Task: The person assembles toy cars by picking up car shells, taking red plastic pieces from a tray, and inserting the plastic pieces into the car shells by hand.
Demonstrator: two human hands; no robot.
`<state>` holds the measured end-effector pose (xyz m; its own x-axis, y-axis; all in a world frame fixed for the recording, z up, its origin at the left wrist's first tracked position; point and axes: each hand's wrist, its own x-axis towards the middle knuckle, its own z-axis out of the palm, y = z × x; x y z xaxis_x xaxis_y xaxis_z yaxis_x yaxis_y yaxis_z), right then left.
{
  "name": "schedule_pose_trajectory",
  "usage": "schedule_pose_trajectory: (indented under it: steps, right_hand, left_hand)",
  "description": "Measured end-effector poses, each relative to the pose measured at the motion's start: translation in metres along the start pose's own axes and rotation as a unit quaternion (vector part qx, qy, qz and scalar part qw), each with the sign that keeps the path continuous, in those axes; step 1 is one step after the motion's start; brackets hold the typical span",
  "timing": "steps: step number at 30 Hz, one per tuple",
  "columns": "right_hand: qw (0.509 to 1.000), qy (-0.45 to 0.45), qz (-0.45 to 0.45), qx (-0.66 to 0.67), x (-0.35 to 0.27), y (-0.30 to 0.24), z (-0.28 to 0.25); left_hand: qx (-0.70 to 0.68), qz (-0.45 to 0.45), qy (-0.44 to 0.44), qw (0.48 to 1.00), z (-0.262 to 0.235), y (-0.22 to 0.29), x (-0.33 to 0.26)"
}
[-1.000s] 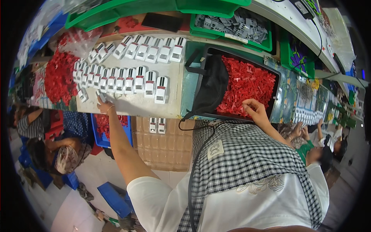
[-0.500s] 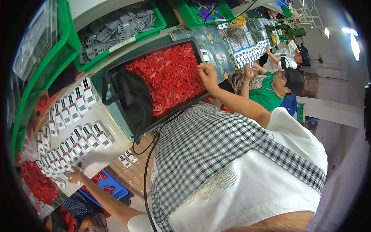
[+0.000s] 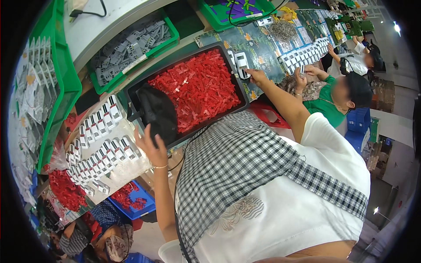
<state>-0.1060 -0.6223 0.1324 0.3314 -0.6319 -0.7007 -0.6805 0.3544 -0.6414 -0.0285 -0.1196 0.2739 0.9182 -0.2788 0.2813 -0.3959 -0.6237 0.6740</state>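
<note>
My right hand point(image 3: 258, 78) is closed on the near end of a white plastic housing with a dark window point(image 3: 242, 65), which rests on the patterned work mat just past the black tray. Beside it, another white housing point(image 3: 230, 56) is partly hidden by the tray's rim. My left hand point(image 3: 152, 148) is raised with fingers spread, holding nothing. It is nearest to a black cloth point(image 3: 154, 111) draped over the left side of the black tray point(image 3: 244, 104). Small red plastic pieces point(image 3: 199, 87) fill that tray. Left of my left hand, white housings with red strips point(image 3: 108, 153) stand in rows.
Green bins hold grey parts point(image 3: 131, 44) and clear plastic parts point(image 3: 39, 83). A blue tray point(image 3: 149, 204) of red pieces lies at lower left. Co-workers sit at right, one in a green top point(image 3: 326, 103), near a row of white housings point(image 3: 307, 55). Others are at lower left.
My left hand has left the rows of housings and come right, up beside the black tray. My right hand has reached farther right and taken hold of a white housing. The view has shifted.
</note>
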Motion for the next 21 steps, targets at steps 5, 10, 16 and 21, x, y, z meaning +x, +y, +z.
schedule_pose_trajectory:
  steps: [5, 10, 16, 21]
  right_hand:
    - [0.979, -0.035, -0.182, 0.089, -0.069, -0.032, -0.005]
    - [0.947, -0.211, -0.241, -0.004, -0.149, -0.050, 0.018]
    - [0.859, -0.471, -0.176, -0.098, -0.212, -0.044, 0.085]
    - [0.786, -0.399, -0.423, -0.210, -0.150, -0.018, 0.167]
  left_hand:
    - [-0.104, 0.101, -0.068, 0.987, 0.055, 0.054, 0.030]
    - [-0.119, 0.168, -0.179, 0.962, 0.094, 0.100, 0.049]
    - [0.091, 0.284, -0.190, 0.935, 0.107, 0.082, 0.034]
    - [-0.157, -0.053, -0.130, 0.977, 0.094, 0.021, -0.006]
